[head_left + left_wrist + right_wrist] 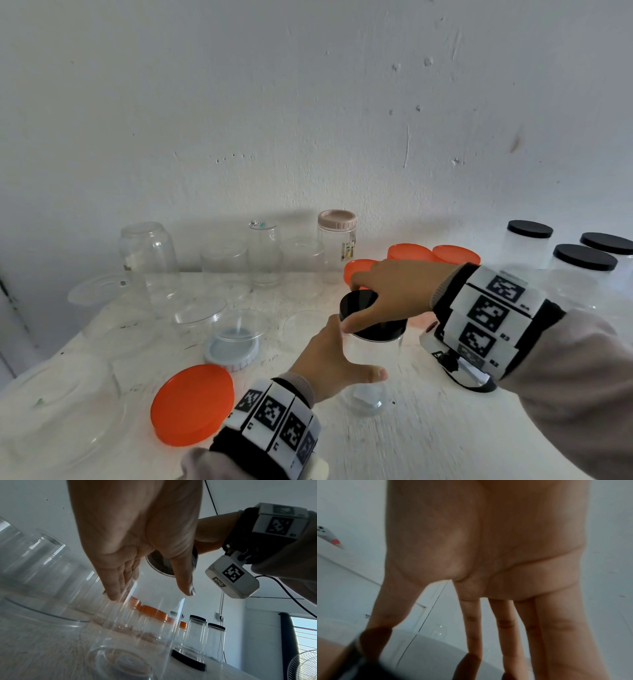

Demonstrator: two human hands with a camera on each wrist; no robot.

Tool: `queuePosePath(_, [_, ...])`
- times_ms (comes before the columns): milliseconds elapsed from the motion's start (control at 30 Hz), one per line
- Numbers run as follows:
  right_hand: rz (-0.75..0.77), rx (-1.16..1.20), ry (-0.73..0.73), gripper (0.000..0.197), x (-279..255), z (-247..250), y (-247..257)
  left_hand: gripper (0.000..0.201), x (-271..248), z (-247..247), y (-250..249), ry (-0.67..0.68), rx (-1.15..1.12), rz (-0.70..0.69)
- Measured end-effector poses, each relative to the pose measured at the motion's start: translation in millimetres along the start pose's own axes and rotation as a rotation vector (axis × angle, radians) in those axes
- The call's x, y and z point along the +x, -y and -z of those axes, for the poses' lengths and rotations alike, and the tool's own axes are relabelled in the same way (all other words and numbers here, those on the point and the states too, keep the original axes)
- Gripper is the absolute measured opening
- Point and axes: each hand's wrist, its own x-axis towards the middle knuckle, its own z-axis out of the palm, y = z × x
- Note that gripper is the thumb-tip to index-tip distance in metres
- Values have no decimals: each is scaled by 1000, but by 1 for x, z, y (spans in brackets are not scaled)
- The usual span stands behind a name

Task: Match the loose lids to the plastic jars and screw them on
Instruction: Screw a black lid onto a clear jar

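A tall clear plastic jar (375, 370) stands upright on the white worktop (428, 431), near centre. The left hand (329, 359) is placed against the jar's left side, fingers held straight and close together, thumb (368, 373) spread across the near face; whether firm pressure is applied cannot be told. A round black screw lid (371, 317) sits on the jar mouth and is pinched at its rim by the curled fingers of the right hand (397, 294). How far the thread is engaged cannot be told.

Done, as judged from the layout: three clear jars with black lids (582, 260) are grouped at far right; several jars with orange lids (431, 253) stand behind the right hand; one clear jar with a beige ribbed lid (337, 236) stands at the far edge.

Left to do, as judged: an upturned clear jar (147, 260) and further uncapped clear jars (263, 253) are seen at far left. Loose items on the worktop: a flat round orange lid (191, 404) near left, a pale blue-grey ribbed lid (233, 353) lying open side up beyond it, and clear shallow lids (200, 310) farther left. A second black lid (188, 660) lies flat just right of the held jar, seen from the left wrist.

The task is judged roughly half complete.
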Motion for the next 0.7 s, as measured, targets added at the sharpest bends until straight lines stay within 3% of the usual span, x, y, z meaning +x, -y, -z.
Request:
queuePosePath(200, [85,154,183,75,-6,12,-11,90,0,0,0,-2,-3,-6])
queuePosePath(500, [-37,-20,-39,70,-1,-2,2,88,0,0,0,-1,-2,-20])
queuePosePath(700, [87,195,191,79,-8,8,-12,90,0,0,1,-9,13,-11])
